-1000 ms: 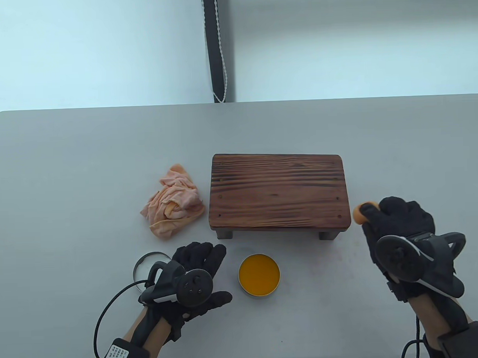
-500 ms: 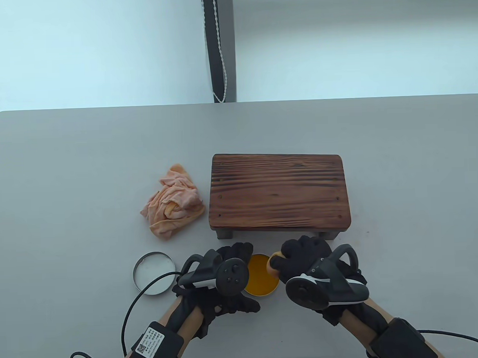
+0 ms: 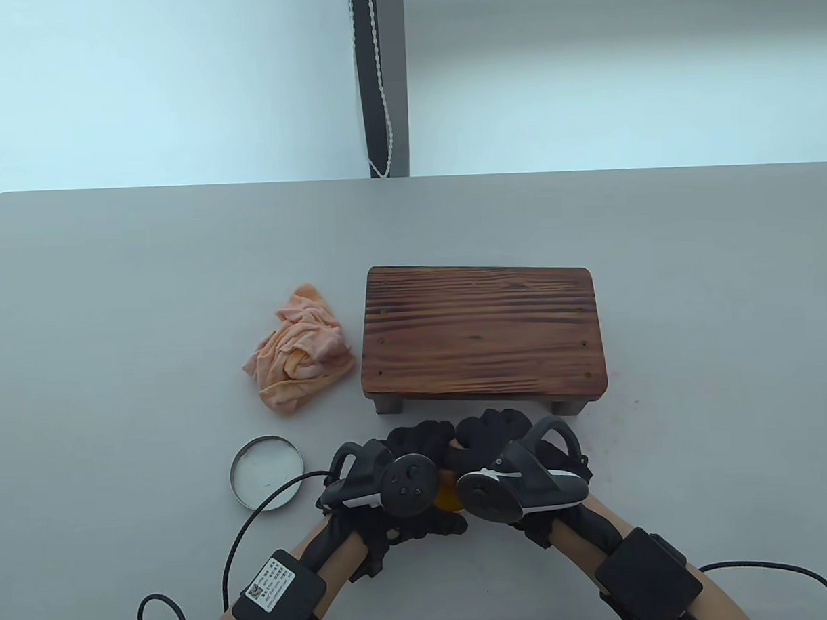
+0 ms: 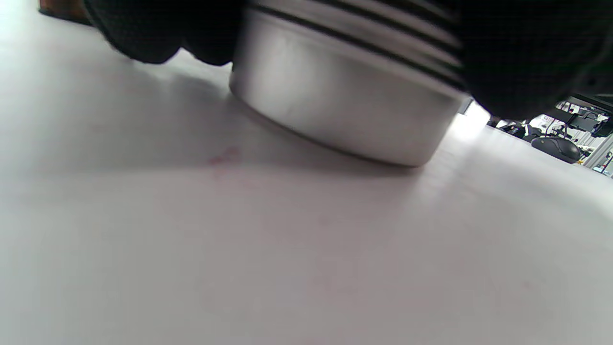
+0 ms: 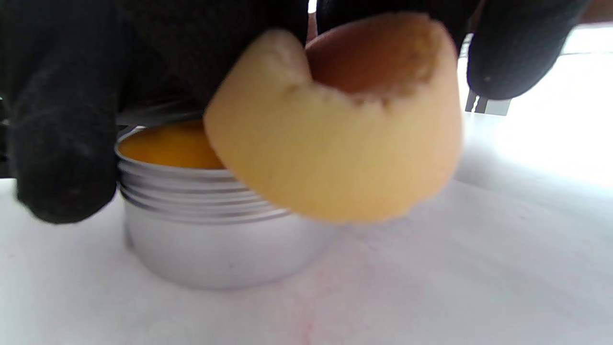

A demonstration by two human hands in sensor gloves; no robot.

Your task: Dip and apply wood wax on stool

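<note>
The wooden stool stands unwaxed on the counter, the open wax tin just in front of it. The left hand grips the tin; the right hand pinches the sponge at its rim. This looks like the dipping step: next, press the sponge into the wax, then carry it to the stool.

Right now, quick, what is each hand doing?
Left hand: grips the wax tin, steadying it on the table.
Right hand: pinches the sponge at the tin's rim.
</note>
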